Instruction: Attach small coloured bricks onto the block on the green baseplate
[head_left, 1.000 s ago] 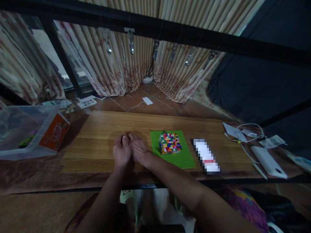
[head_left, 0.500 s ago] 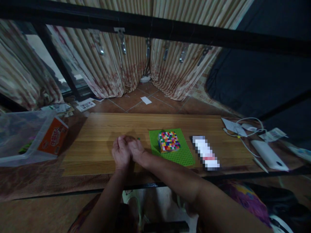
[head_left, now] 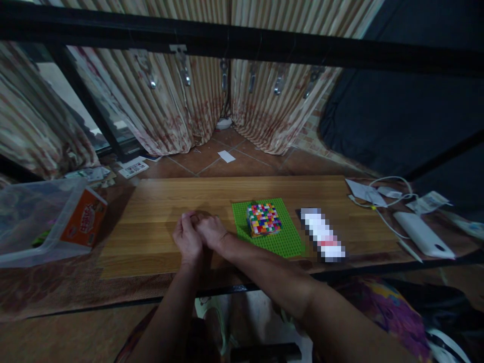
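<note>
Resting together on table (head_left: 151, 201), hands' fingers (head_left: 196, 222) left of brick block (head_left: 263, 220)

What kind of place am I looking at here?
Most likely a room in a home, not a workshop: striped curtains hang to a tiled floor, and a low wooden board carries a green baseplate with a multicoloured brick block.

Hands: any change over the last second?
Barely. The left hand and right hand stay pressed together on the wooden board; whether they hold anything is hidden. The brick block on the green baseplate hasn't moved.
</note>
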Motion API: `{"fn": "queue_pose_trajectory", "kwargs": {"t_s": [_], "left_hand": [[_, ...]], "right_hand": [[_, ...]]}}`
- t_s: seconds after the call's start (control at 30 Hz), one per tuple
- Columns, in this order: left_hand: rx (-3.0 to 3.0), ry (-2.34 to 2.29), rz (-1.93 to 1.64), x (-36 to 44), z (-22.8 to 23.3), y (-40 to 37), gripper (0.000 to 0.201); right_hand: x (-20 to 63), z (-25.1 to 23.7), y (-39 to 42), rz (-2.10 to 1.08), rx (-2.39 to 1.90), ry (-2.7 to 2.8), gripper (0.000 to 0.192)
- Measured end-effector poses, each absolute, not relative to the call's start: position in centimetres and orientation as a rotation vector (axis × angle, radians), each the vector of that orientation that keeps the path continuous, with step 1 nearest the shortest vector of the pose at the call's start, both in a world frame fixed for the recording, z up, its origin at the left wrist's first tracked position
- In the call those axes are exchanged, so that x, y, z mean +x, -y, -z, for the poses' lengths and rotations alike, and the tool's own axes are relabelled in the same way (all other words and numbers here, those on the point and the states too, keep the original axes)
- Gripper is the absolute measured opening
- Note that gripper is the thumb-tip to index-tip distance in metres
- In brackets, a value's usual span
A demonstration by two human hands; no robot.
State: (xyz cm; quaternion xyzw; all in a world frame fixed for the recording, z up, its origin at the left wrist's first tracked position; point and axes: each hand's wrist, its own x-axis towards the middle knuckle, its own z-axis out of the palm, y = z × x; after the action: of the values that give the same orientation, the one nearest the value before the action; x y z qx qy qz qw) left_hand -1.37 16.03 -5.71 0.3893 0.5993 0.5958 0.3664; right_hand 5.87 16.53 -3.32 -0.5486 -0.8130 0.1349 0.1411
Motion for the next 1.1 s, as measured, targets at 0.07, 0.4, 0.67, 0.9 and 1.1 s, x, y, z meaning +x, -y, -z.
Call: {"fn": "queue_pose_trajectory", "kwargs": {"t_s": [0.07, 0.4, 0.67, 0.9, 1.1], "left_hand": [[0.905, -1.511, -1.601, -0.9, 5.4, -16.1, 0.044], [0.605, -1.308, -1.675, -0.2, 4.9, -16.5, 0.043], [0.270, -0.833, -1.587, -0.3, 1.5, -16.1, 0.041], [0.001, -0.641, -1.445, -1.5, -0.4, -15.5, 0.026], [-0.043, -0.601, -1.397, -2.3, -0.2, -15.7, 0.032]], "right_hand": [[6.0, 3.3, -16.6, -0.416, -1.584, 2.280, 0.027], [6.5, 3.5, -18.9, -0.677, -1.607, 1.433, 0.032], [4.4, 0.9, -19.0, -1.134, -1.251, 0.980, 0.030], [2.9, -0.1, -17.5, -1.092, -0.911, 0.999, 0.017], [2.1, -0.9, -16.7, -1.033, -0.934, 1.179, 0.010]]}}
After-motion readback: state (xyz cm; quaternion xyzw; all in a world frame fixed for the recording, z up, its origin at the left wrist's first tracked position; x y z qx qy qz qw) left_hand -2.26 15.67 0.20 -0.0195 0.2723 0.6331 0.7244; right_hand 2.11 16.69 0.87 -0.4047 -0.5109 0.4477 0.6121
